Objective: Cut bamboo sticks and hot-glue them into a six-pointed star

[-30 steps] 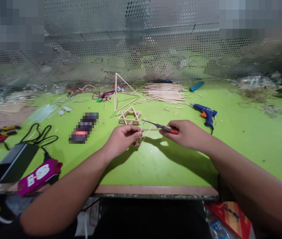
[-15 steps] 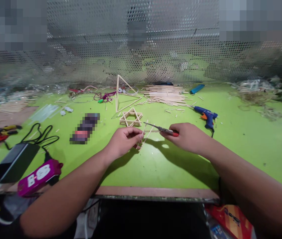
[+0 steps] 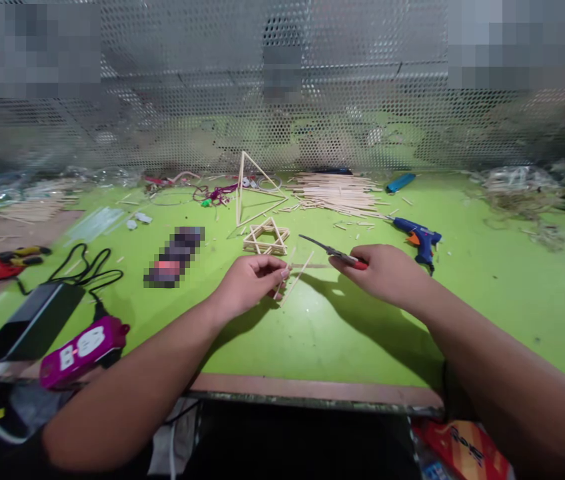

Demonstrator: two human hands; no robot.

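My left hand (image 3: pixel 250 283) pinches a small frame of thin wooden sticks (image 3: pixel 296 275) just above the green table (image 3: pixel 312 327). My right hand (image 3: pixel 385 275) is closed round the red handles of narrow-nosed pliers (image 3: pixel 330 251), whose tips point left and sit a little above the sticks. Just behind the hands lies a star-shaped stick frame (image 3: pixel 266 238), and a tall stick pyramid (image 3: pixel 255 190) stands further back.
A pile of loose sticks (image 3: pixel 335 190) and a blue glue gun (image 3: pixel 420 237) lie at the back right. On the left are a black box with cables (image 3: pixel 32 320), a pink device (image 3: pixel 82 341) and red pliers (image 3: pixel 7 261). A perforated metal screen (image 3: pixel 282 100) closes the back.
The pliers have lifted up and away from the stick frame, which they touched before. My left hand still holds the frame in the same place.
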